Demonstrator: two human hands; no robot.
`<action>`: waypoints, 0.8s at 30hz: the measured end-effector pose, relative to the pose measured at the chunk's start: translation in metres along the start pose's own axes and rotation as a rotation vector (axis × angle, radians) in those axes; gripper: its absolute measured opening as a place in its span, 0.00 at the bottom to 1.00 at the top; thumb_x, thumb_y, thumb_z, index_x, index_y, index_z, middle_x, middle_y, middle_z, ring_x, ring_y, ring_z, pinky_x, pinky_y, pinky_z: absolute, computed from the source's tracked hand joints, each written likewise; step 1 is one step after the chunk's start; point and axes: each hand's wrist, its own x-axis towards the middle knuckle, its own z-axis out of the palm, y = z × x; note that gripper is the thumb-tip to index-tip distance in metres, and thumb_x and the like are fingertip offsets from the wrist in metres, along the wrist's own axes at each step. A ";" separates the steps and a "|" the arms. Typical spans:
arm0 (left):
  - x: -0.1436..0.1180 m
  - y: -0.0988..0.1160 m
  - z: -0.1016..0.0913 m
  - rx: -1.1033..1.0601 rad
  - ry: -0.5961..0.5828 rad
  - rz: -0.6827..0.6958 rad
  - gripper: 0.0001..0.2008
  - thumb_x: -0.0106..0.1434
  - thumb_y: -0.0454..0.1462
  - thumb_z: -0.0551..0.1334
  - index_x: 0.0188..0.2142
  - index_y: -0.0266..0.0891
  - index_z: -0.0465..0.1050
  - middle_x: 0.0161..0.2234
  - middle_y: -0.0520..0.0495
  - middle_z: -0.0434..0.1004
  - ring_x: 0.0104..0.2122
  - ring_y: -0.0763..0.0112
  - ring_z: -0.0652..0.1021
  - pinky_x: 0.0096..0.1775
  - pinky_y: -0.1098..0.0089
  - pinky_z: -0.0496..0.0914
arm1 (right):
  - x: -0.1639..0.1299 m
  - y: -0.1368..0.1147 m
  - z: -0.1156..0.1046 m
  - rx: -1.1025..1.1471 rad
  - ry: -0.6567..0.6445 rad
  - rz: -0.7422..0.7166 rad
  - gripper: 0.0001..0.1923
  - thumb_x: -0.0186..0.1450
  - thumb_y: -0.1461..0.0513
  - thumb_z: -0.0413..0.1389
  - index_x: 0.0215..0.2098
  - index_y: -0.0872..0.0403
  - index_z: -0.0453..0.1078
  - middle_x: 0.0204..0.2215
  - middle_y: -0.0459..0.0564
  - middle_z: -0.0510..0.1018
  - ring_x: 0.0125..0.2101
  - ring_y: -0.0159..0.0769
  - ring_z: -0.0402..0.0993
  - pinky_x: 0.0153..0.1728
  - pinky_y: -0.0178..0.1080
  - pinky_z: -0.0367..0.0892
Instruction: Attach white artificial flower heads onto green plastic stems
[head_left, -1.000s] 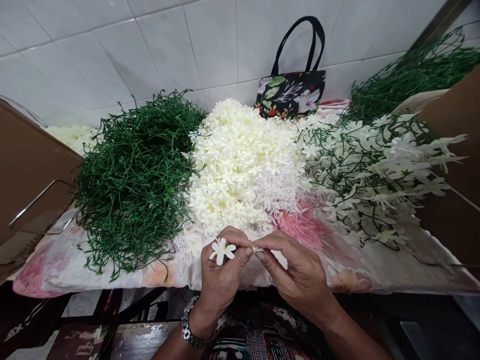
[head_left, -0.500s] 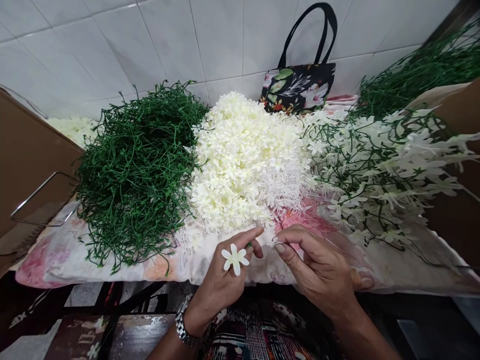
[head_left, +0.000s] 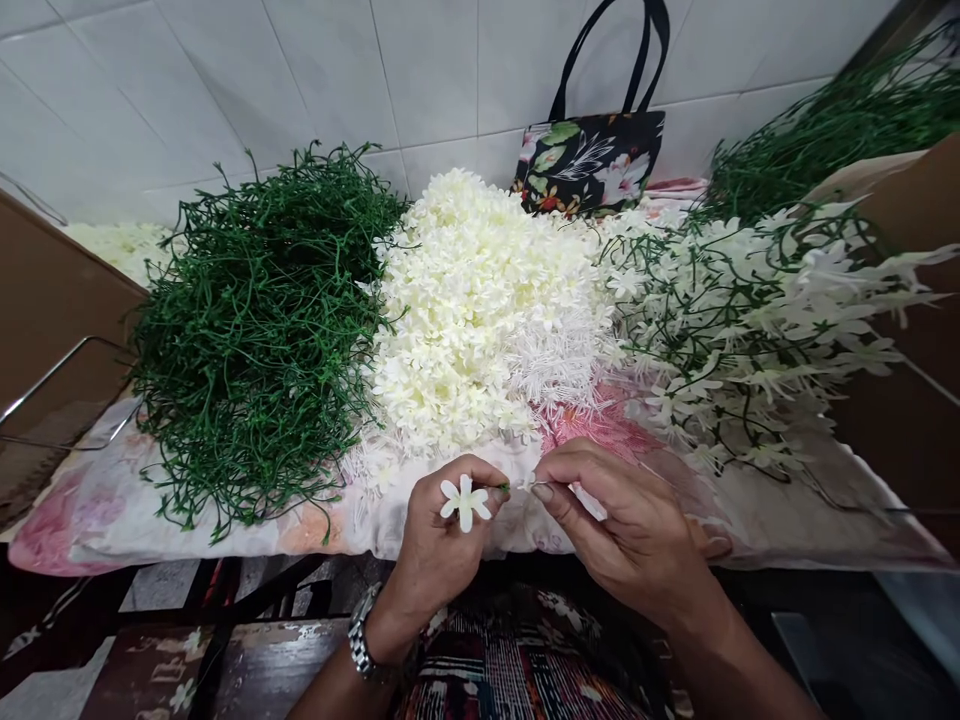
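My left hand is closed on a green plastic flower stem, whose tip pokes out between thumb and forefinger. On the same hand a white artificial flower shows above the knuckles; the stem below it is mostly hidden. My right hand pinches a small white piece, perhaps a thin flower part, between thumb and forefinger. A short gap separates it from the green tip. Just beyond the hands lies a heap of cream-white artificial petals, with thin white stamens at its right.
Green plastic stems are heaped at the left. Finished-looking white flowers on stems lie at the right. A floral black bag stands against the tiled wall. Cardboard boxes flank the cloth-covered table.
The left fingers have closed together and the green tip now points toward the right hand. The right hand has shifted slightly left, keeping its pinch. The whole view has moved a little.
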 end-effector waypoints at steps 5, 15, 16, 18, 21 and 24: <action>0.001 -0.004 0.001 0.042 0.026 0.133 0.06 0.55 0.29 0.59 0.26 0.36 0.74 0.21 0.52 0.74 0.21 0.76 0.73 0.24 0.77 0.67 | 0.005 0.000 -0.001 -0.074 -0.067 -0.048 0.07 0.65 0.70 0.49 0.32 0.57 0.67 0.25 0.48 0.70 0.27 0.30 0.66 0.28 0.33 0.63; -0.002 -0.017 0.003 0.084 0.035 0.127 0.07 0.56 0.29 0.57 0.27 0.37 0.73 0.22 0.52 0.73 0.22 0.75 0.73 0.26 0.76 0.67 | 0.003 0.006 0.005 -0.216 -0.141 -0.069 0.10 0.66 0.69 0.46 0.30 0.57 0.67 0.24 0.50 0.70 0.27 0.33 0.65 0.27 0.36 0.63; -0.002 -0.020 0.005 0.072 0.038 0.104 0.07 0.57 0.29 0.57 0.27 0.36 0.73 0.22 0.52 0.73 0.23 0.75 0.73 0.26 0.76 0.67 | 0.003 0.007 0.006 -0.224 -0.146 -0.070 0.10 0.66 0.69 0.46 0.30 0.58 0.67 0.24 0.50 0.70 0.27 0.34 0.65 0.27 0.36 0.63; -0.003 -0.024 0.007 0.061 0.041 0.064 0.08 0.57 0.30 0.57 0.26 0.36 0.74 0.23 0.51 0.74 0.24 0.74 0.74 0.28 0.75 0.68 | 0.001 0.009 0.009 -0.233 -0.145 -0.076 0.10 0.65 0.70 0.46 0.30 0.58 0.67 0.24 0.51 0.69 0.27 0.34 0.66 0.27 0.36 0.63; -0.002 -0.028 0.010 0.076 0.044 0.064 0.09 0.57 0.30 0.57 0.25 0.36 0.74 0.23 0.50 0.75 0.25 0.72 0.75 0.30 0.73 0.69 | 0.000 0.013 0.015 -0.233 -0.137 -0.074 0.11 0.64 0.72 0.45 0.30 0.57 0.66 0.24 0.50 0.69 0.27 0.34 0.66 0.27 0.36 0.63; -0.001 -0.030 0.010 0.120 0.056 0.115 0.10 0.57 0.29 0.56 0.24 0.36 0.74 0.23 0.49 0.76 0.25 0.70 0.76 0.30 0.72 0.70 | -0.002 0.016 0.019 -0.222 -0.125 -0.072 0.10 0.64 0.72 0.45 0.30 0.56 0.65 0.24 0.49 0.69 0.27 0.34 0.65 0.27 0.36 0.63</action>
